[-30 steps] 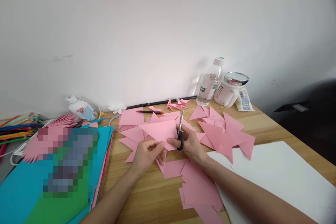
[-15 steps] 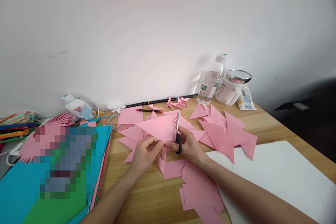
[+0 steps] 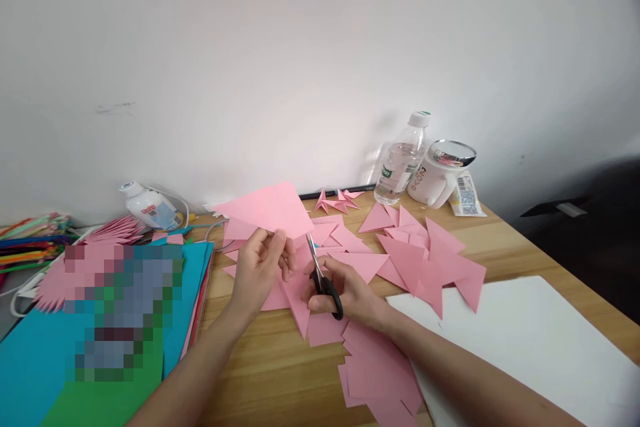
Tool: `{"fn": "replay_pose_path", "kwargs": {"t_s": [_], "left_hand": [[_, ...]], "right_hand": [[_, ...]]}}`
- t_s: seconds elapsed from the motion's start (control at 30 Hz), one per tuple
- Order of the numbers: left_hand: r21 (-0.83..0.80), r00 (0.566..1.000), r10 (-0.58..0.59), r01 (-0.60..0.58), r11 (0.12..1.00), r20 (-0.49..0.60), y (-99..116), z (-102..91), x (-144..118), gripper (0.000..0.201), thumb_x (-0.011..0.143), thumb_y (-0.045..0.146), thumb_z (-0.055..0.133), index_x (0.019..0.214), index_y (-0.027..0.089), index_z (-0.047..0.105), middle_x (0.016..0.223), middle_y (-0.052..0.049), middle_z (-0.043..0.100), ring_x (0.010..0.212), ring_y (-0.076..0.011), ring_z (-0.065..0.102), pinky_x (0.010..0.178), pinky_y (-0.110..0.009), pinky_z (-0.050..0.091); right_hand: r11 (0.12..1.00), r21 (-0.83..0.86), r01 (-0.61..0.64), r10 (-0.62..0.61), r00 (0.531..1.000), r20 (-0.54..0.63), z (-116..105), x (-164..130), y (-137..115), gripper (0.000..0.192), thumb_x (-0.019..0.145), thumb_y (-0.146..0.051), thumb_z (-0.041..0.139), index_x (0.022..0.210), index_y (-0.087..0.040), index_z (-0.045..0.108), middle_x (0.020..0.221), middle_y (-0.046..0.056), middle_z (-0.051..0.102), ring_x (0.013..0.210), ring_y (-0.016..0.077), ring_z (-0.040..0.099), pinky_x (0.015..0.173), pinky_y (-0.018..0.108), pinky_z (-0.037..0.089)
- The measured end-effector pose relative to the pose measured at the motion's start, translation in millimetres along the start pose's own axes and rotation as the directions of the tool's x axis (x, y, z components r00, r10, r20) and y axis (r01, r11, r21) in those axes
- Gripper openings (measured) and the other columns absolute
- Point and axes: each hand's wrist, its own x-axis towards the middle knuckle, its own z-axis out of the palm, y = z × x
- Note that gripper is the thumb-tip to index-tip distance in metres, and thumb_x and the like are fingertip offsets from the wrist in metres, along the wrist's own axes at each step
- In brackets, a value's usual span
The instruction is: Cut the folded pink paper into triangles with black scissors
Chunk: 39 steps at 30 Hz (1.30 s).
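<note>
Between the thumb and fingers of my left hand is the lower edge of a pink paper sheet, raised above the table. My right hand grips black-handled scissors, whose blades point up and away and stand apart from the sheet. Under and around both hands lie pink paper triangles, overlapping one another. Nearer to me, below my right wrist, rests a stack of pink paper pieces.
A water bottle and a white lidded mug stand by the wall. More pink triangles and a white board lie at right. Blue paper, a white bottle and folded pink pieces are also there.
My left hand has moved left and up with the pink sheet, away from the scissors. My right hand has shifted left and slightly down, still gripping the scissors.
</note>
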Motion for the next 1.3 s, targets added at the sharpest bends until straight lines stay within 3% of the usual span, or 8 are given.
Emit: {"fn": "replay_pose_path", "kwargs": {"t_s": [0.13,0.3,0.9,1.3], "left_hand": [[0.076,0.999,0.021,-0.019,0.997,-0.030,-3,3.7,-2,0.027,0.080,0.034,0.051,0.061,0.016,0.045,0.058,0.001,0.057,0.040,-0.0076,0.050,0.036,-0.020,0.041],[0.203,1.000,0.019,-0.022,0.979,0.017,-17,4.0,-10,0.026,0.079,0.033,0.052,0.060,0.016,0.046,0.051,0.003,0.055,0.039,-0.0071,0.050,0.039,-0.019,0.041],[0.232,0.998,0.043,-0.033,0.972,-0.041,-19,9.6,-16,0.023,0.076,0.029,0.054,0.057,0.017,0.050,0.052,0.002,0.057,0.043,-0.0077,0.050,0.042,-0.019,0.040],[0.233,0.998,0.038,-0.026,0.972,-0.051,-23,10.1,-18,0.023,0.077,0.031,0.053,0.060,0.017,0.050,0.053,0.003,0.057,0.044,-0.0078,0.051,0.044,-0.020,0.042]], "right_hand": [[0.999,-0.031,0.043,-0.041,0.997,0.062,1,0,-1,0.040,0.065,-0.034,0.072,0.098,-0.018,0.056,0.073,0.002,0.059,0.073,0.0153,0.056,0.069,0.029,0.045],[0.997,-0.044,0.057,-0.054,0.995,0.080,1,-1,-3,0.033,0.071,-0.032,0.067,0.099,-0.017,0.056,0.074,0.002,0.058,0.073,0.0149,0.056,0.070,0.029,0.044],[0.988,-0.125,0.088,-0.081,0.995,0.058,7,-2,-5,0.028,0.072,-0.039,0.064,0.088,-0.017,0.059,0.072,0.001,0.056,0.070,0.0145,0.053,0.067,0.028,0.045],[0.983,-0.148,0.110,-0.103,0.993,0.054,11,-2,-10,0.031,0.073,-0.040,0.063,0.091,-0.016,0.058,0.071,0.001,0.054,0.068,0.0135,0.051,0.064,0.026,0.043]]}}
